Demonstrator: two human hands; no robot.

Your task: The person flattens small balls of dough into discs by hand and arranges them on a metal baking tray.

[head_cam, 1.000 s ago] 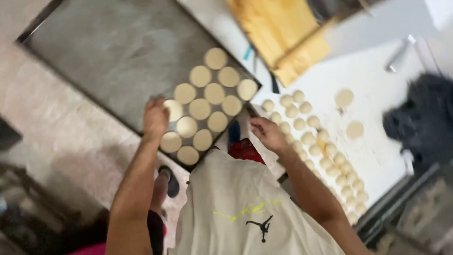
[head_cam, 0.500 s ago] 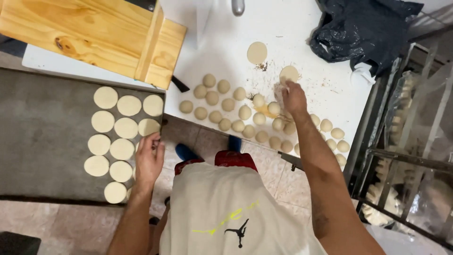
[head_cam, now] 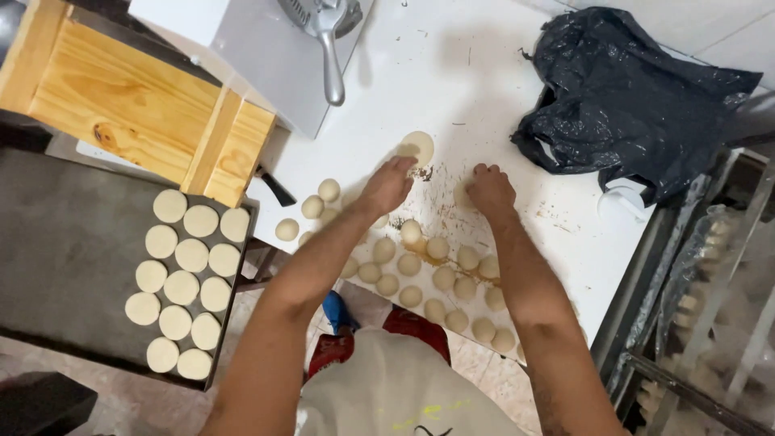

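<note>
Both hands have moved up onto the table [head_cam: 517,73] since a second ago. Left hand [head_cam: 389,184]: fingers flat, touching the flattened disc [head_cam: 418,148] just beyond them. Right hand [head_cam: 489,190]: fingers curled over another disc [head_cam: 463,195]; grip unclear. Dough balls [head_cam: 420,274] lie behind the fingers.

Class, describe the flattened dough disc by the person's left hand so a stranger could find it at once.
Start at the white table. Just beyond the left hand lies the flattened dough disc. Unlike the round dough balls nearer the person, it is flat, wider and alone.

Right hand [head_cam: 488,190] hides a dough disc [head_cam: 463,196]; press handle [head_cam: 329,48] cut off above
</note>
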